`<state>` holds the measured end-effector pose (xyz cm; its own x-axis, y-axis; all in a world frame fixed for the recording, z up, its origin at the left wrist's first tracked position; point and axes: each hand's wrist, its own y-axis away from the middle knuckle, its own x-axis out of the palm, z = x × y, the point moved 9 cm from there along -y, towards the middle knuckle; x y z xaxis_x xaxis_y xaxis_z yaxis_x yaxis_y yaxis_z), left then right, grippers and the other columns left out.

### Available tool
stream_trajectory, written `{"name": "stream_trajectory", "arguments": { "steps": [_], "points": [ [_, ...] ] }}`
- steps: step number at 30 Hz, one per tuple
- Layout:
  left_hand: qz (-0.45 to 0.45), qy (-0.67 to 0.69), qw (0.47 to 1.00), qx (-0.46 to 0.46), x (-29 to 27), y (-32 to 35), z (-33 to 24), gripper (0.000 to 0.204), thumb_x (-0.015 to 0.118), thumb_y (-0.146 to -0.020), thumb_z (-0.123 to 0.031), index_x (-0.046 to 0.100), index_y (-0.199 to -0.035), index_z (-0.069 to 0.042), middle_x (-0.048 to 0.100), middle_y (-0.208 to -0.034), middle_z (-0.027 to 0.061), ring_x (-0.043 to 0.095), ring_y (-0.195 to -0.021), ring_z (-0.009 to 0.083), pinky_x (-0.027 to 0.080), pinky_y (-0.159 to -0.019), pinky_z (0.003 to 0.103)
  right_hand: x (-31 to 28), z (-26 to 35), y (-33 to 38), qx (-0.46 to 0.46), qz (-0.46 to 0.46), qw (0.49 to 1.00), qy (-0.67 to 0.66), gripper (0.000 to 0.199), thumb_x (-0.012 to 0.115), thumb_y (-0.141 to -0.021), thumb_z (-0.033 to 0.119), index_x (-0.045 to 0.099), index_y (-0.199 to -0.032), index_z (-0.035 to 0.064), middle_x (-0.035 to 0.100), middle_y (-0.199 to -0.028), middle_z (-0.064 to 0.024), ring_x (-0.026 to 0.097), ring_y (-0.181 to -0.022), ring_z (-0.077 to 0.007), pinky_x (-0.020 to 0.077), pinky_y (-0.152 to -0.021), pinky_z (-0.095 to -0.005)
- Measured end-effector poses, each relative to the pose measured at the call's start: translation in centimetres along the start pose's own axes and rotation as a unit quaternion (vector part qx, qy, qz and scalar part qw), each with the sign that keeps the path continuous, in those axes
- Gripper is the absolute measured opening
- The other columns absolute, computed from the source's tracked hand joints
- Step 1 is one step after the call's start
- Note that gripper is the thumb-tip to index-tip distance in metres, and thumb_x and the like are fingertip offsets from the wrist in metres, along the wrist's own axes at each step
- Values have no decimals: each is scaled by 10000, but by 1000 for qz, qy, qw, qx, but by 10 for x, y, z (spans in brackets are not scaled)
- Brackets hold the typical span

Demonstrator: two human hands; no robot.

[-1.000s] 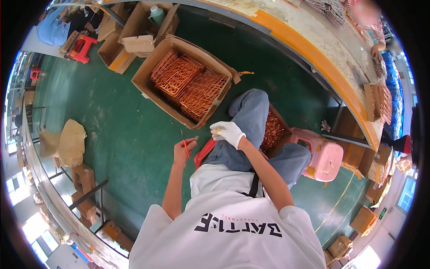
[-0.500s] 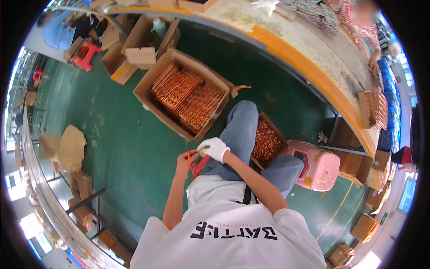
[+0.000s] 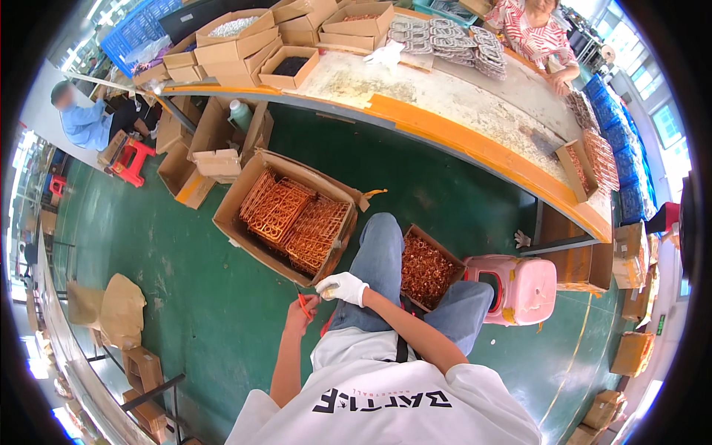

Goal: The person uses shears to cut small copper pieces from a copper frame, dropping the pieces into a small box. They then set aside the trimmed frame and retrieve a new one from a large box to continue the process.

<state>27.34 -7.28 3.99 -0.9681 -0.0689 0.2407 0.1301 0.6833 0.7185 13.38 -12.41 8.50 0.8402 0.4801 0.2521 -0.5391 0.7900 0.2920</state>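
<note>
My bare left hand (image 3: 298,317) is closed around an orange-handled tool (image 3: 304,305) with a thin dark tip; its exact kind is too small to tell. Close beside it, my right hand (image 3: 344,288) wears a white glove, its fingers curled together. Something small and tan shows at those fingertips, but I cannot make out what it is. Both hands are over my left thigh, just in front of a large open carton (image 3: 278,268). Inside the carton stand two packed stacks of copper-coloured bent parts (image 3: 273,210).
A box of small copper-coloured pieces (image 3: 430,271) is between my knees, with a pink plastic stool (image 3: 523,289) to its right. A long worktable (image 3: 356,85) crosses ahead, bearing cartons and grey metal parts (image 3: 449,41). One person sits beyond it; another sits far left near a red stool (image 3: 133,161).
My view has tilted up, showing more of the worktable. The tool in my left hand has turned, and my hands remain close together.
</note>
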Motion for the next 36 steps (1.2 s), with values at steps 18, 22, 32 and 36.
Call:
{"name": "stream_trajectory", "arguments": {
  "steps": [18, 22, 32, 36],
  "points": [
    [-219, -643, 733, -37, -126, -9, 50, 315, 711, -707, -398, 674, -897, -149, 681, -900, 116, 650, -870, 329, 526, -730, 435, -5, -5, -2, 10, -22, 995, -102, 161, 560, -831, 1, 660, -956, 8, 648, -871, -58, 625, -795, -147, 542, -737, -297],
    [-225, -643, 724, -104, -130, -14, 60, 312, 591, -802, -405, 684, -936, -140, 673, -951, 153, 641, -928, 333, 521, -759, 420, -12, 0, 0, -5, -38, 990, -135, 163, 551, -804, -7, 662, -925, 2, 640, -839, -56, 617, -767, -149, 543, -728, -304],
    [-69, -636, 764, -80, -184, -55, 104, 319, 696, -660, -270, 666, -890, -50, 672, -904, 185, 660, -861, 325, 530, -725, 420, -26, 21, 17, -56, -38, 924, -376, 137, 597, -846, 49, 618, -973, 4, 624, -833, -94, 593, -688, -156, 503, -613, -267],
    [29, -700, 712, 39, -162, -61, 75, 318, 713, -584, -180, 572, -822, -23, 652, -734, 182, 669, -746, 325, 537, -635, 414, -58, 45, 40, -200, -48, 849, -486, 158, 610, -841, 62, 604, -993, 17, 592, -835, -68, 565, -721, -144, 466, -628, -266]
  ]
}}
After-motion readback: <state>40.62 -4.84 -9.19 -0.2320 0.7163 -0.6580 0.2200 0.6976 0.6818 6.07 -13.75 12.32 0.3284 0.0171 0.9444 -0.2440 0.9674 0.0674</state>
